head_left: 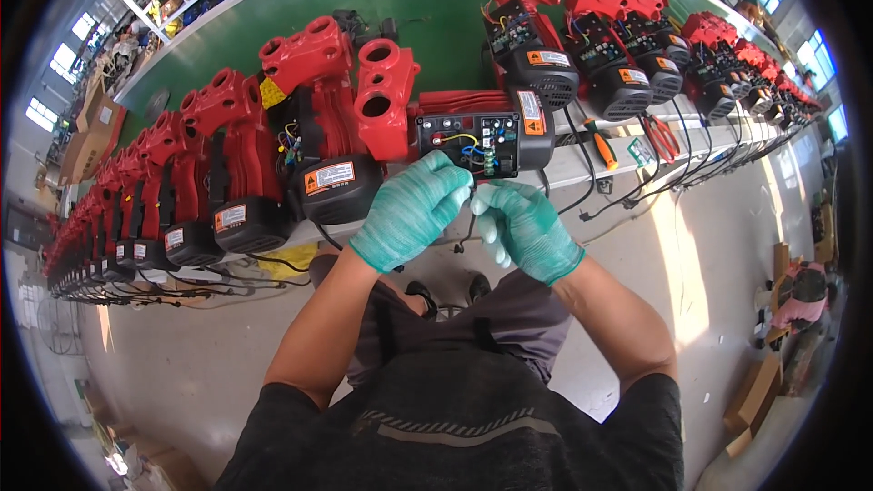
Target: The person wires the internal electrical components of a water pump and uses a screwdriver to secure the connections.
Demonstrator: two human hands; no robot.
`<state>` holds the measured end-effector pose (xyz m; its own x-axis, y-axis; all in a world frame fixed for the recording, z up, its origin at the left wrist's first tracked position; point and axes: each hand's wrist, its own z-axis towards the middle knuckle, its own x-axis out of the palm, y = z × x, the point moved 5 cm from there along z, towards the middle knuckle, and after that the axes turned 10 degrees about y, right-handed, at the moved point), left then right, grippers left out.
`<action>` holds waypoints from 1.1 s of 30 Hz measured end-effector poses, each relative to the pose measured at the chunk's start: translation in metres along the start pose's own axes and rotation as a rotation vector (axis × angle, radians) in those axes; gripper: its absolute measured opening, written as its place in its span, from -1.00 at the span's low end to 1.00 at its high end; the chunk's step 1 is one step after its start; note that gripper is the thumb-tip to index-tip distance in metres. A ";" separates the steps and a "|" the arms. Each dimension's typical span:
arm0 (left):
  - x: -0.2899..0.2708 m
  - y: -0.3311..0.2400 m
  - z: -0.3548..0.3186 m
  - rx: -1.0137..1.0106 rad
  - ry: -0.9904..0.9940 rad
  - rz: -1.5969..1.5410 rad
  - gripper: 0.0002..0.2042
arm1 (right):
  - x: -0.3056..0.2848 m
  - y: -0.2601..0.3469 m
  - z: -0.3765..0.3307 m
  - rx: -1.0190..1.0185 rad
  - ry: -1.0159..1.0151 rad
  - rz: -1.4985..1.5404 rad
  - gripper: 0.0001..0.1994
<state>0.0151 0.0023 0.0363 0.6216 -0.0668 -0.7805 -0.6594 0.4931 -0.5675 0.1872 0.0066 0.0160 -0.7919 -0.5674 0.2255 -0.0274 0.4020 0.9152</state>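
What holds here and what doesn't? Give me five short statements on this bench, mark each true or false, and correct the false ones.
1. The left hand and right hand both wear green gloves. True.
2. The black box in front of the hands is covered by a lid. False: the black box is open, with coloured wires showing.
3. An orange-and-black tool handle lies to the right of the hands. True.
4. The right hand holds the red-handled pliers. False: the red-handled pliers lie on the bench.
5. Red machines stand on both sides of the hands. True.
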 end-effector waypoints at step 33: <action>0.009 0.002 -0.010 0.121 -0.036 0.174 -0.71 | -0.003 0.207 0.143 -0.353 -0.033 -1.485 -0.70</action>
<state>0.0151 -0.0057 0.0250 0.5192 0.0583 -0.8527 -0.7040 0.5948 -0.3880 0.0970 0.1946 0.1575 -0.1929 -0.2723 -0.9427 -0.6457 -0.6882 0.3309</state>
